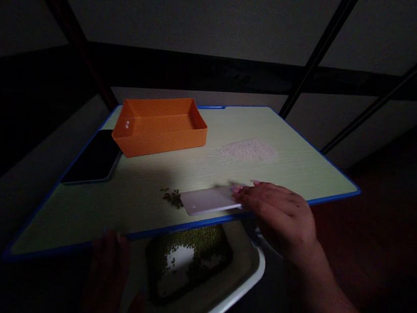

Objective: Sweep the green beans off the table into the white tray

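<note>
My right hand [282,213] grips a flat white scraper [209,200] that lies low over the board near its front edge. At the scraper's left end is a small heap of dark green beans [173,197], with a few loose ones beside it. My left hand [110,264], deep in shadow, is at the left side of a white tub [240,296] below the front edge. Its thumb appears to be over the tub's side, with the fingers stretched up by the board's edge. Many green beans [205,238] lie inside the tub, leaving part of its pale bottom bare.
A pale green board [151,176] with a blue rim forms the work surface. Toward the back left stands an orange box [161,142], beside a dark tablet-like slab [92,158]. Fine whitish grains [250,150] are spread at the right. Panelled walls rise behind.
</note>
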Demonstrator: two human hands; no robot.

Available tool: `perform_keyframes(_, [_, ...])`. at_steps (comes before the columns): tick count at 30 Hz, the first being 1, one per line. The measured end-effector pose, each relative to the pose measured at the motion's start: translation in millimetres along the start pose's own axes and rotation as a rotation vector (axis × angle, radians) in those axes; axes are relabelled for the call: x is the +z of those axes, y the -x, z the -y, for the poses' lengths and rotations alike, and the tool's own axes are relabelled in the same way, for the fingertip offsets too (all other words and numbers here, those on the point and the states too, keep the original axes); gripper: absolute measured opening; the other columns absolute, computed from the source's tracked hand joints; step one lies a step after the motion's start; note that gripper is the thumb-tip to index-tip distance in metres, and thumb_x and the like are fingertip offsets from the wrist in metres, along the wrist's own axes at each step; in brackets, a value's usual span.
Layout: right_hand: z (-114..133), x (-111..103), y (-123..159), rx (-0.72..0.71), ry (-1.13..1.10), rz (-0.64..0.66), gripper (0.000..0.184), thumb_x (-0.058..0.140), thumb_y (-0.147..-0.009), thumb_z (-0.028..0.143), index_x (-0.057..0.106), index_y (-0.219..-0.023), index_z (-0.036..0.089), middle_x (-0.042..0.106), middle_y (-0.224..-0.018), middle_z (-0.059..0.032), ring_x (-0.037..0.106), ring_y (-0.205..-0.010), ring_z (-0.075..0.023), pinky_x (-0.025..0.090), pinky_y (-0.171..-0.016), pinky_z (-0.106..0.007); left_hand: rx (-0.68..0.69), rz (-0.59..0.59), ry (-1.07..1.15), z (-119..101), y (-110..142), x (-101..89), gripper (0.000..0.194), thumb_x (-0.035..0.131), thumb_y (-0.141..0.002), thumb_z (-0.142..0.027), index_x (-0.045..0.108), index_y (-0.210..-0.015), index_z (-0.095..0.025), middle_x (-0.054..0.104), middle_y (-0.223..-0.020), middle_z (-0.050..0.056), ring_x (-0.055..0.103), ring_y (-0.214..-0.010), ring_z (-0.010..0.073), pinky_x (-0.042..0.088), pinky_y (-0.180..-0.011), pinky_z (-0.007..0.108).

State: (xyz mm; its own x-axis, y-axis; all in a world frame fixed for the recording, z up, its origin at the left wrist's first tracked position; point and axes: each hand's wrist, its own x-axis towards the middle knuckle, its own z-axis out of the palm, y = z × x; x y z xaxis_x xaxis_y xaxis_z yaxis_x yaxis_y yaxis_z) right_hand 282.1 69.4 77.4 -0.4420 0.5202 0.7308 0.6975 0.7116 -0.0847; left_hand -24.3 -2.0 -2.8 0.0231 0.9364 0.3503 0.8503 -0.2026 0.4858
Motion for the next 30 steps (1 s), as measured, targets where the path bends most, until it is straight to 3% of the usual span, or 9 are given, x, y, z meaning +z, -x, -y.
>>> perform_keyframes(3, [-6.7, 3.4, -1.5, 0.085, -0.009, -0.186, 0.037, 0.055, -0.088, 0.003, 0.065, -0.114, 0.026, 0.078, -0.106, -0.0006, 0.072, -0.097, -0.0154, 0.056, -0.093, -0.035, 0.018, 0.009, 0.010, -1.1, -0.7, 0.0, 0.069, 0.040, -0.086, -0.038, 0.012, -0.148, -0.043, 0.013, -0.164, -0.011, 0.016, -0.150, 0.0295, 0.019, -0.121, 0.060])
perform_keyframes(6, [-12.3, 0.7, -5.0, 0.263, 0.010, -0.363, 0.041, 0.058, -0.084, 0.002, 0.068, -0.111, 0.031, 0.078, -0.102, 0.0039, 0.072, -0.093, -0.0140, 0.058, -0.085, -0.030, 0.055, -0.010, 0.009, -1.8, -2.4, -0.3, 0.069, 0.041, -0.086, -0.036, 0.013, -0.149, -0.042, 0.013, -0.164, -0.012, 0.015, -0.150, 0.0287, 0.016, -0.123, 0.057])
perform_keyframes(9, [-22.5, -4.4, -7.2, 0.459, 0.009, -0.536, 0.032, 0.059, -0.085, 0.007, 0.072, -0.104, 0.030, 0.078, -0.097, 0.0021, 0.072, -0.091, -0.0150, 0.057, -0.079, -0.030, 0.067, -0.018, 0.004, -4.0, -4.2, -1.0, 0.070, 0.041, -0.086, -0.037, 0.011, -0.149, -0.042, 0.009, -0.164, -0.014, 0.013, -0.151, 0.0283, 0.014, -0.124, 0.056])
perform_keyframes(11, [-32.6, -7.2, -6.9, 0.601, -0.045, -0.583, 0.024, 0.059, -0.086, 0.014, 0.074, -0.101, 0.026, 0.078, -0.096, -0.0012, 0.072, -0.089, -0.0167, 0.057, -0.076, -0.031, 0.043, 0.002, 0.002, -6.2, -5.4, -1.2, 0.070, 0.040, -0.086, -0.038, 0.009, -0.149, -0.043, 0.005, -0.164, -0.015, 0.011, -0.151, 0.0285, 0.013, -0.124, 0.056])
perform_keyframes(16, [-53.9, -10.4, -5.7, 0.857, -0.111, -0.378, 0.017, 0.060, -0.083, 0.022, 0.076, -0.088, 0.019, 0.078, -0.084, -0.0040, 0.070, -0.075, -0.0164, 0.052, -0.063, -0.030, 0.033, 0.013, -0.012, -10.9, -6.4, -0.6, 0.071, 0.040, -0.086, -0.037, 0.007, -0.149, -0.043, 0.004, -0.164, -0.015, 0.010, -0.151, 0.0294, 0.013, -0.124, 0.057])
perform_keyframes(20, [-59.5, -9.0, -6.5, 0.854, -0.139, -0.287, 0.020, 0.057, -0.083, 0.021, 0.077, -0.087, 0.019, 0.077, -0.081, -0.0040, 0.068, -0.072, -0.0156, 0.050, -0.062, -0.029, 0.034, 0.018, -0.025, -10.6, -4.7, -1.8, 0.073, 0.041, -0.086, -0.035, 0.006, -0.149, -0.043, 0.003, -0.165, -0.013, 0.011, -0.151, 0.0307, 0.015, -0.123, 0.059])
perform_keyframes(30, [-58.5, -8.6, -9.3, 0.841, -0.217, -0.208, 0.020, 0.057, -0.083, 0.023, 0.077, -0.086, 0.019, 0.076, -0.082, -0.0040, 0.066, -0.073, -0.0154, 0.048, -0.064, -0.029, 0.056, 0.023, -0.032, -11.4, -7.6, -2.8, 0.072, 0.040, -0.087, -0.034, 0.006, -0.149, -0.041, 0.003, -0.165, -0.013, 0.010, -0.151, 0.0300, 0.014, -0.124, 0.058])
